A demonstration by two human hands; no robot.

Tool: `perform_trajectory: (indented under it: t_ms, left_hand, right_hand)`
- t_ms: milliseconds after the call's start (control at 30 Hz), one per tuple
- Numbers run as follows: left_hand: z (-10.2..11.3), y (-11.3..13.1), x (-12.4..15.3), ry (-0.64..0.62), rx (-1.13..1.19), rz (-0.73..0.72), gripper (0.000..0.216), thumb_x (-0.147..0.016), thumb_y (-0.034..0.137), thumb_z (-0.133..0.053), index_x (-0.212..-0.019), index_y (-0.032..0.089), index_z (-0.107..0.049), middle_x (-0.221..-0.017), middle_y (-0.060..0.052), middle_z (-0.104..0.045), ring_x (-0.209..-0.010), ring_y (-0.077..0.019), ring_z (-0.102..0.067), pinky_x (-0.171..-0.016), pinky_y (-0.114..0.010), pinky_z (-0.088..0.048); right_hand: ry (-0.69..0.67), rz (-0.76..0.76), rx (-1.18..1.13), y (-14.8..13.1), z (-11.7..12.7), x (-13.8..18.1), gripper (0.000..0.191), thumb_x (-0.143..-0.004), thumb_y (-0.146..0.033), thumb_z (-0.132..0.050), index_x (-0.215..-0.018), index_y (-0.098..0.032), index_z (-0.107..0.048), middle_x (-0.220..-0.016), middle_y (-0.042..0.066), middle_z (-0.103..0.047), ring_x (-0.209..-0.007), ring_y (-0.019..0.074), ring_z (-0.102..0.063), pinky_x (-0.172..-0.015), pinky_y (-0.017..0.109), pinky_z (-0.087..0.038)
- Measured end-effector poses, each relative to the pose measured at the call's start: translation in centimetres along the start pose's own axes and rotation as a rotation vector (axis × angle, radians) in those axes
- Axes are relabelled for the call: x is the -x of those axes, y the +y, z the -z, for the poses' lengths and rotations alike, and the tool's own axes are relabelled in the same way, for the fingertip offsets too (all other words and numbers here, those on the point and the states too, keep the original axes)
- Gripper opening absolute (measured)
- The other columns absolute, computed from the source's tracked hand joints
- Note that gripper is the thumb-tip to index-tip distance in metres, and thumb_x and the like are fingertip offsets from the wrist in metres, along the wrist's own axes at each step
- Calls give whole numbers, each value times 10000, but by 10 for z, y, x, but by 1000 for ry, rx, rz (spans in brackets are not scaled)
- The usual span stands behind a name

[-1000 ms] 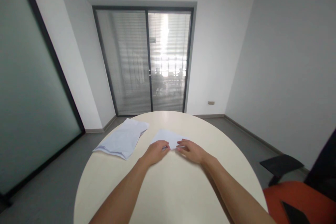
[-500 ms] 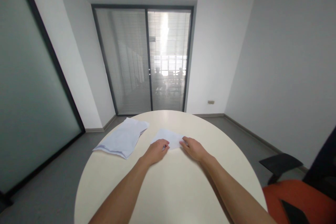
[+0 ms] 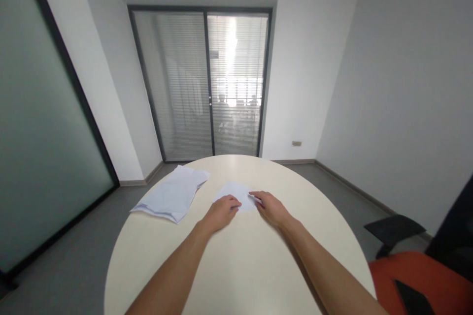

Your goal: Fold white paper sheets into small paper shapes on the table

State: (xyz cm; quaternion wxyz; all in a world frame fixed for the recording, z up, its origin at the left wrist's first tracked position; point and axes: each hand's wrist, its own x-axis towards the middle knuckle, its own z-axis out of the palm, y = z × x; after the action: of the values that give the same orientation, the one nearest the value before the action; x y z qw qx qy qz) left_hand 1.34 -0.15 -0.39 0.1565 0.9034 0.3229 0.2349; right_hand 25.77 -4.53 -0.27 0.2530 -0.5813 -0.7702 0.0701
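Note:
A small white sheet of paper [image 3: 235,190] lies on the round cream table, between my two hands. My left hand [image 3: 222,210] rests on its near left part, thumb and fingers closed on the edge. At the right side, my right hand [image 3: 272,206] grips the paper's edge, which is lifted and turned inward. The right index finger reaches over the top of that raised part. My palms hide some of the near edge of the sheet.
Left of my hands, a loose pile of white papers [image 3: 172,193] lies near the edge of the round table [image 3: 236,266]. An orange chair [image 3: 424,275] with black armrests stands at the right. Beyond the table is a glazed door with blinds [image 3: 185,88].
The right edge of the paper has been lifted and turned inward by my right hand, whose index finger now extends further left. My left fingers have shifted slightly right.

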Motion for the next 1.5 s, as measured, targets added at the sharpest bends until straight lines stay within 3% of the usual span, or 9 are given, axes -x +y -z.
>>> perform_trajectory:
  t_ms: [133, 367, 633, 1033, 1233, 1367, 1500]
  left_hand:
    - [1, 2, 0, 5, -45, -25, 318, -953, 254, -489, -1168, 247, -723, -1263, -49, -668, -1156, -214, -602, -1043, -336, -453]
    - [1, 11, 1, -18, -122, -105, 326, -955, 283, -497, -1197, 245, -713, -1358, -29, -640, -1197, -245, -564, -1062, -409, -437]
    - [2, 16, 1, -38, -155, -145, 324, -935, 318, -544, -1213, 227, -684, -1301, -52, -669, -1178, -249, -565, -1053, -411, -444]
    - [2, 25, 1, -25, -163, -218, 264, -911, 356, -597, -1110, 238, -723, -1128, -65, -694, -1072, -241, -601, -994, -404, -469]
    - [-3, 20, 3, -55, -111, -223, 315, -911, 358, -605, -1176, 221, -706, -1371, -101, -608, -1284, -266, -537, -1116, -426, -406]
    - [-4, 19, 4, -80, -105, -211, 351, -937, 367, -564, -1232, 214, -678, -1427, -104, -575, -1340, -264, -507, -1158, -434, -371]
    - [-1, 23, 5, -89, -115, -210, 365, -940, 349, -545, -1262, 221, -660, -1442, -97, -565, -1349, -256, -499, -1168, -434, -362]
  right_hand:
    - [-21, 36, 42, 1, -1, -1, 360, -927, -184, -479, -1181, -225, -731, -1220, 95, -690, -1122, 235, -611, -997, 354, -456]
    - [13, 58, 151, -3, 4, 0, 383, -900, -121, -479, -1131, -247, -758, -1214, 86, -691, -1118, 261, -591, -990, 392, -448]
    - [-31, 210, 52, -13, -4, 0, 348, -980, -312, -483, -1214, -218, -723, -1189, 102, -699, -1100, 247, -603, -998, 379, -444]
    - [19, -65, 268, 1, 8, 0, 341, -976, -312, -469, -1162, -262, -750, -1216, 90, -696, -1096, 267, -610, -964, 383, -444]
    - [15, -94, 242, -9, 10, 1, 348, -972, -360, -462, -1112, -227, -751, -1194, 101, -702, -1077, 255, -627, -953, 357, -442]
    - [-2, -105, 265, -10, 8, 2, 325, -941, -432, -522, -1048, -218, -741, -1278, 111, -669, -1177, 293, -588, -1012, 402, -419]
    - [-38, -162, 267, -7, 4, 4, 445, -952, -471, -494, -1281, -210, -640, -1452, 119, -555, -1358, 349, -457, -1100, 500, -353]
